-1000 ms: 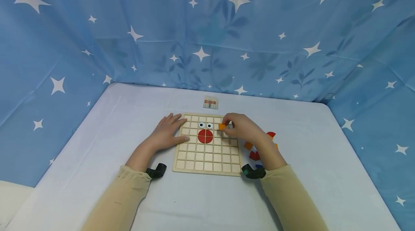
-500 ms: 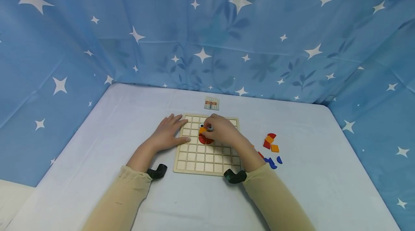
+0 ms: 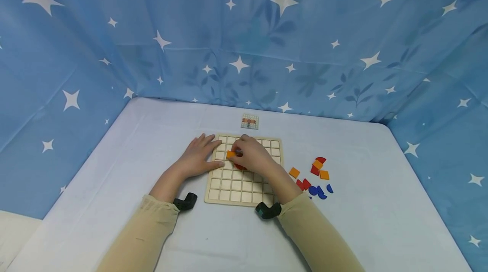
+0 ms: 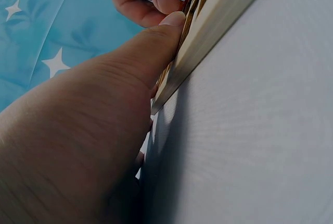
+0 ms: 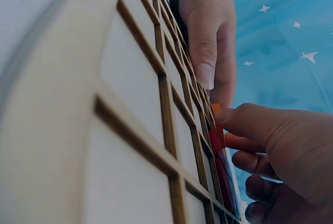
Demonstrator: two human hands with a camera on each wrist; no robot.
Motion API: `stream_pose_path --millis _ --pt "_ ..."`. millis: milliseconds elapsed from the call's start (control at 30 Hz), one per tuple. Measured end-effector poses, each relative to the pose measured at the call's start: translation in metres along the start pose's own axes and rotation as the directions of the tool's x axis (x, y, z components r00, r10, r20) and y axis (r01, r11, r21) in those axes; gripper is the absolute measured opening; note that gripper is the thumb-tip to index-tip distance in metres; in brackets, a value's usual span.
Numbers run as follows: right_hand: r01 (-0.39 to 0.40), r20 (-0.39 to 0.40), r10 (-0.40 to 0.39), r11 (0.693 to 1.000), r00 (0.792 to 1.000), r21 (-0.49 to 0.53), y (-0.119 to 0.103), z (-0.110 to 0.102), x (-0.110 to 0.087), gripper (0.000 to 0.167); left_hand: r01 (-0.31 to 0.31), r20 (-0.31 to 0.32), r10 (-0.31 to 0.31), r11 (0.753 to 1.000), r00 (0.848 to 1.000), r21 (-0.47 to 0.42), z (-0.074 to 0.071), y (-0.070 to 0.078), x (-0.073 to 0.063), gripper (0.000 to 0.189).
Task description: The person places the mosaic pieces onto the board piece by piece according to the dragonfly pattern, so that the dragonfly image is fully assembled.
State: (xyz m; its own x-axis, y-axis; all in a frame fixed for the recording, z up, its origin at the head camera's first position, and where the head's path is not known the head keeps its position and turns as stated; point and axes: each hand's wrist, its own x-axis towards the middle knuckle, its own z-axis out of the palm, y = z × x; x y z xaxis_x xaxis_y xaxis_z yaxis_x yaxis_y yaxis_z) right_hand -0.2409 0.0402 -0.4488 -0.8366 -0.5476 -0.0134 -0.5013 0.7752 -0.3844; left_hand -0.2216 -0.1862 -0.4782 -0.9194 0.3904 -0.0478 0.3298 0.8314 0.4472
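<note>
One orange tile [image 3: 230, 154] between right fingers [image 5: 244, 143]

You wear a plain beige left sleeve [image 3: 135, 236], lower left, its cuff [image 3: 160, 205] gathered; a matching right sleeve [image 3: 318, 236], lower right; bent black wrist devices [image 3: 187, 201], the right one marked green.

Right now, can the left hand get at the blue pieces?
Probably not directly: the left hand rests on the left edge of the wooden grid board, the blue pieces lie past its right edge, and the right forearm crosses between. Going over or around that forearm might work.
</note>
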Motion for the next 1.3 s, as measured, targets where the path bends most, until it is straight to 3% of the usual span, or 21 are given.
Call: stream_pose_path --millis 833,1033,1300 --pt "0.006 -0.022 -0.007 0.999 1.000 -0.053 -0.004 0.005 0.000 0.027 0.000 0.000 0.000 1.000 1.000 -0.010 -0.003 0.003 -0.001 0.081" --pt "0.025 -0.050 -0.026 1.000 0.998 -0.015 0.000 -0.013 -0.010 0.024 -0.002 -0.006 0.002 1.000 1.000 0.001 -0.002 0.003 -0.001 0.081" --pt "0.025 -0.094 -0.025 1.000 0.995 -0.004 0.024 -0.051 -0.040 0.016 0.002 -0.012 -0.002 1.000 1.000 0.002 0.000 0.001 0.001 0.082"
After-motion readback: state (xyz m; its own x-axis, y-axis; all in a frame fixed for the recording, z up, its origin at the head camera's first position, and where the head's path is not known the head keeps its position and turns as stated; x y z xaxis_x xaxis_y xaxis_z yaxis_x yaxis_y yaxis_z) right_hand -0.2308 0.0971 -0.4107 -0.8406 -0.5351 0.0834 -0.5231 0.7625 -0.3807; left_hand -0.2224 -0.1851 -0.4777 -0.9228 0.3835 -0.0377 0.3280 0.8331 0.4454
